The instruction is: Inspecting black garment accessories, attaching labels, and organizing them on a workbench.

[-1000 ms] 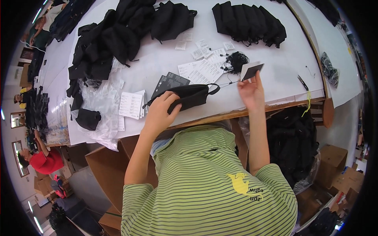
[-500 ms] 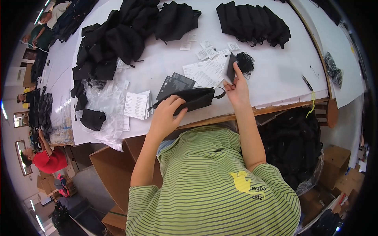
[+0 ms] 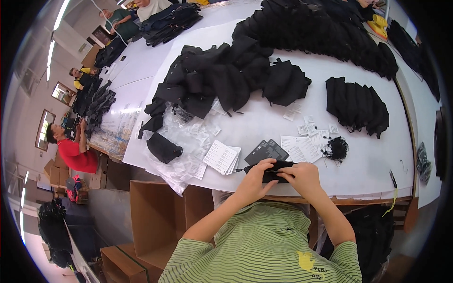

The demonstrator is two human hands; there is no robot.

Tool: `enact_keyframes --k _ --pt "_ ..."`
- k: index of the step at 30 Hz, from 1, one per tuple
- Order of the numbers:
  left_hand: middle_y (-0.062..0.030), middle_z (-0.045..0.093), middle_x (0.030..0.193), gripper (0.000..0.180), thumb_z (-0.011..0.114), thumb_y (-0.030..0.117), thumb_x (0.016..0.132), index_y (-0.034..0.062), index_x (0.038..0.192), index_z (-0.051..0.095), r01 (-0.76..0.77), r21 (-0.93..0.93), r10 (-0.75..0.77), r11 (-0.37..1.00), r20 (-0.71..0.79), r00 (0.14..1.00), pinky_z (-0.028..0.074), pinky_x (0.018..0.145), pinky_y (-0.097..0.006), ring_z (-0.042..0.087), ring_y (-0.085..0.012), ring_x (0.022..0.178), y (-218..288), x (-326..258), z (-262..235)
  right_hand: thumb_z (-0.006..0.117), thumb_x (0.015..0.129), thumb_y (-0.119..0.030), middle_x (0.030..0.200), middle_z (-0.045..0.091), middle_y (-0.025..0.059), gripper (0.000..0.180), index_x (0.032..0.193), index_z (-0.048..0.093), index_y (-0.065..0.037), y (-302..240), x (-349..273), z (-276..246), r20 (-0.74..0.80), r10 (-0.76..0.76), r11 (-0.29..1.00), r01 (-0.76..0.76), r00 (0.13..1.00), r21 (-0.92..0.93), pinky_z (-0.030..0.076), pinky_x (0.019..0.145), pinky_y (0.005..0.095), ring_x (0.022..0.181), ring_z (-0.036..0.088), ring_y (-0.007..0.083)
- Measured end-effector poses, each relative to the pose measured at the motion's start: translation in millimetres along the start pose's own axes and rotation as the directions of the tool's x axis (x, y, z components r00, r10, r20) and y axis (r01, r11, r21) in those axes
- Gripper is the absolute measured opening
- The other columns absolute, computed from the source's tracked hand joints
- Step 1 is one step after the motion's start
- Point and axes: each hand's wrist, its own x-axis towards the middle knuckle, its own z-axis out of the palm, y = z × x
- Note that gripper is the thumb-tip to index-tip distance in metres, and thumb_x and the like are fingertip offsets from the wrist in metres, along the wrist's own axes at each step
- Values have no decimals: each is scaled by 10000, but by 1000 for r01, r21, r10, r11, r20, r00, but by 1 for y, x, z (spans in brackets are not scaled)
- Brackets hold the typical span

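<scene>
A small black fabric pouch is held near the table's front edge, between my two hands. My left hand grips its left part, with fingers over the top and the thumb below. My right hand pinches its right part with bent fingers. Nothing of a card shows in the right hand now; whether one is inside the pouch is hidden. Just beyond the hands lie dark printed cards. White printed leaflets are at their left, and more paper slips at their right beside a tangle of black cords.
Heaped black pouches and clear plastic bags cover the left side. A row of black pouches stands at right. Thread snips lie near the right edge. Below the table is an open cardboard box. Co-workers are at far left.
My right hand has come left from holding a dark card above the table to gripping the pouch beside my left hand. The card is out of sight. The view has swung, showing more of the far table.
</scene>
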Motion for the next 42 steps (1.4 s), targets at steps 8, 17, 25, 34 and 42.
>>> enact_keyframes --k 8,17,25,34,42 --pt "-103 596 761 141 680 129 788 61 893 615 -83 184 36 979 243 969 446 689 -384 586 -294 782 -10 24 -14 743 722 -294 647 601 83 265 897 648 -119 10 10 -23 109 -139 989 133 984 60 444 560 380 610 591 270" --pt "-140 655 787 250 536 262 918 37 936 644 219 148 -264 964 488 832 471 669 -371 617 -315 740 7 116 -5 755 704 -230 646 607 78 220 807 606 -104 32 8 -12 117 -95 995 93 989 29 446 581 388 635 595 281" --pt "-114 661 894 214 577 98 833 49 1034 631 -298 500 226 813 201 953 387 917 -412 575 -279 986 -126 179 62 748 710 -234 644 617 76 185 808 658 -105 26 6 -11 150 -86 996 81 985 38 454 578 376 621 599 267" --pt "-92 667 857 66 636 105 819 61 867 642 -5 71 -2 997 108 994 424 840 -445 610 -287 934 -13 171 13 744 715 -213 623 606 81 152 783 669 -99 27 12 -47 -46 -82 997 81 996 -18 463 562 364 608 603 263" --pt "-98 575 1179 285 684 138 811 61 1074 606 -308 522 290 795 117 950 311 1033 -443 459 -338 1193 15 82 -29 761 708 -207 599 581 82 180 811 683 -82 10 28 -53 -178 -110 994 107 978 -27 429 512 340 540 558 245"
